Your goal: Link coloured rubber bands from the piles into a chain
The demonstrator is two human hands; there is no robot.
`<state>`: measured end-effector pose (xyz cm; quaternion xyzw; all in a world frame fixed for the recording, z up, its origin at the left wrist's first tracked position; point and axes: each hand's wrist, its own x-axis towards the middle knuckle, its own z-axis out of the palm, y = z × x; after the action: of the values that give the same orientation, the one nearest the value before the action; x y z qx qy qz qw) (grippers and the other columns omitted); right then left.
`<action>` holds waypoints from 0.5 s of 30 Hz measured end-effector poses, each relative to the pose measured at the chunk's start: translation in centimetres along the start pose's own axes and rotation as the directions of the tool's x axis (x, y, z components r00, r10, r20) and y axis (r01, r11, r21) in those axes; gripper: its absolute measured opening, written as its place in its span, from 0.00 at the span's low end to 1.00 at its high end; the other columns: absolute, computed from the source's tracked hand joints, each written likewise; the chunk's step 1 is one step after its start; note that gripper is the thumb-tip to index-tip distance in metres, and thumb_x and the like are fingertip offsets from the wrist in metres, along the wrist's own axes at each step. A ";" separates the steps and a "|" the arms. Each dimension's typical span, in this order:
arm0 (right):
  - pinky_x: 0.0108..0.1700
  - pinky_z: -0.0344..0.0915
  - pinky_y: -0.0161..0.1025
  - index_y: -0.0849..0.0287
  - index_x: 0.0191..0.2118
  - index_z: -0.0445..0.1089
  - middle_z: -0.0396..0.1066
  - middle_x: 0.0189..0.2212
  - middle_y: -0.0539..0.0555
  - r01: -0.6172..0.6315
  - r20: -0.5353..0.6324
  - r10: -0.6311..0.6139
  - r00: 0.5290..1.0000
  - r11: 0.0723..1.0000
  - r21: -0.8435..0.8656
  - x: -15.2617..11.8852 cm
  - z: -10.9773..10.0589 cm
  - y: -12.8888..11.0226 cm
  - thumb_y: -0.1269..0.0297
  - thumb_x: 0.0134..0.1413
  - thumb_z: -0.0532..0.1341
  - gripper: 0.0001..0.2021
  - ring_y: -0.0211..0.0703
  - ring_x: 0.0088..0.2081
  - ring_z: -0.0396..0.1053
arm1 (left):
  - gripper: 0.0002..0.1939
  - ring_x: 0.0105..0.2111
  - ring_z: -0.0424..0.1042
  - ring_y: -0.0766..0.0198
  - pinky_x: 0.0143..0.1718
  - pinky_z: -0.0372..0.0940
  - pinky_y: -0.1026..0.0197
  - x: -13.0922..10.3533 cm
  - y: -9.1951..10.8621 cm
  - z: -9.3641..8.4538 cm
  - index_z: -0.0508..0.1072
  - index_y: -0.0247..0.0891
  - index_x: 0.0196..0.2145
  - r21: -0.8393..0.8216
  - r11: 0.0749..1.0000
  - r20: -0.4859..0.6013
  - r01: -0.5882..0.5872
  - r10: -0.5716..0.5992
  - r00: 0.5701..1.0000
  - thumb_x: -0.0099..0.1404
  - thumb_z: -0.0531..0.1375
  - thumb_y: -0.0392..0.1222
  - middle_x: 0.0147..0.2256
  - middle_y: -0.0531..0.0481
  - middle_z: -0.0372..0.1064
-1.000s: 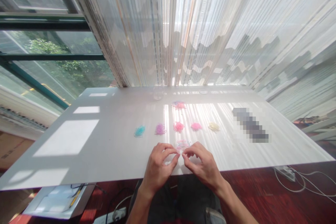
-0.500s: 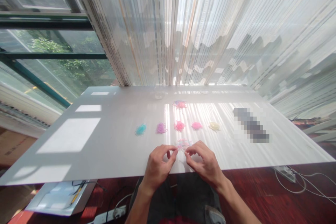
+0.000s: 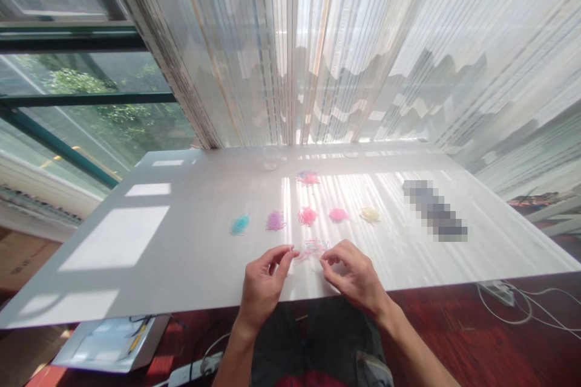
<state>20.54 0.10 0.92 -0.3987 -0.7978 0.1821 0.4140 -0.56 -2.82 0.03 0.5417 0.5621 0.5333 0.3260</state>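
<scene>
A mixed pile of thin rubber bands (image 3: 312, 248), pink, white and bluish, lies near the table's front edge between my hands. My left hand (image 3: 265, 281) is at the pile's left side, thumb and forefinger pinched on what looks like a pale pink rubber band (image 3: 295, 253). At the pile's right edge, my right hand (image 3: 354, 272) also pinches; what its fingertips hold is too small to make out. Beyond them runs a row of single-colour piles: teal bands (image 3: 240, 224), purple bands (image 3: 275, 221), red-pink bands (image 3: 307, 216), bright pink bands (image 3: 338, 214) and pale yellow bands (image 3: 369, 214).
Behind the row lies another mixed pile (image 3: 308, 178). A clear round dish (image 3: 271, 163) stands near the back of the white table (image 3: 200, 278). A blurred-out dark object (image 3: 436, 210) is on the right. Curtains (image 3: 272, 60) hang behind; a power strip (image 3: 195, 370) lies below.
My left hand has moved left, away from my right hand, widening the gap between the fingertips. My right hand has stayed almost in place. The view has shifted slightly.
</scene>
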 end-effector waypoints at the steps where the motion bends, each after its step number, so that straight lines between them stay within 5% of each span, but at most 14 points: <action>1: 0.33 0.69 0.38 0.55 0.35 0.72 0.71 0.27 0.51 0.016 0.005 -0.016 1.000 1.000 0.005 0.1 0.0 0.0 0.73 0.61 0.61 0.06 0.43 0.31 0.71 | 0.14 0.29 0.80 0.60 0.29 0.75 0.64 0.0 0.1 -0.1 0.83 0.36 0.40 -0.015 1.000 -0.004 0.012 -0.013 1.000 0.67 0.65 0.49 0.35 0.44 0.84; 6: 0.35 0.68 0.39 0.55 0.35 0.72 0.71 0.27 0.51 0.052 0.008 -0.052 0.999 0.998 0.034 0.3 0.0 0.3 0.73 0.61 0.61 0.06 0.43 0.31 0.69 | 0.13 0.21 0.73 0.66 0.24 0.73 0.65 0.3 1.0 -1.2 0.83 0.37 0.37 0.022 1.000 -0.077 0.006 -0.004 0.997 0.65 0.67 0.50 0.32 0.46 0.83; 10: 0.34 0.68 0.39 0.54 0.35 0.72 0.71 0.27 0.51 0.028 0.009 -0.028 1.000 0.998 0.049 0.1 0.2 0.7 0.74 0.61 0.61 0.07 0.43 0.31 0.69 | 0.12 0.25 0.74 0.65 0.27 0.72 0.65 1.6 1.2 -3.2 0.83 0.38 0.37 0.217 0.972 -0.119 -0.095 0.123 0.985 0.67 0.66 0.50 0.32 0.47 0.83; 15: 0.33 0.68 0.39 0.54 0.36 0.72 0.70 0.27 0.50 -0.016 0.003 0.016 1.000 0.995 0.094 -0.2 0.1 0.8 0.74 0.61 0.61 0.07 0.43 0.31 0.69 | 0.08 0.25 0.72 0.67 0.29 0.70 0.65 4.6 1.5 -5.1 0.82 0.41 0.36 0.515 0.792 0.039 -0.329 0.361 0.932 0.69 0.64 0.46 0.32 0.51 0.80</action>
<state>20.95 0.40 0.26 -0.3851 -0.7854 0.2232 0.4300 -5.88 0.10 3.51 0.6852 0.5849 0.4311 0.0498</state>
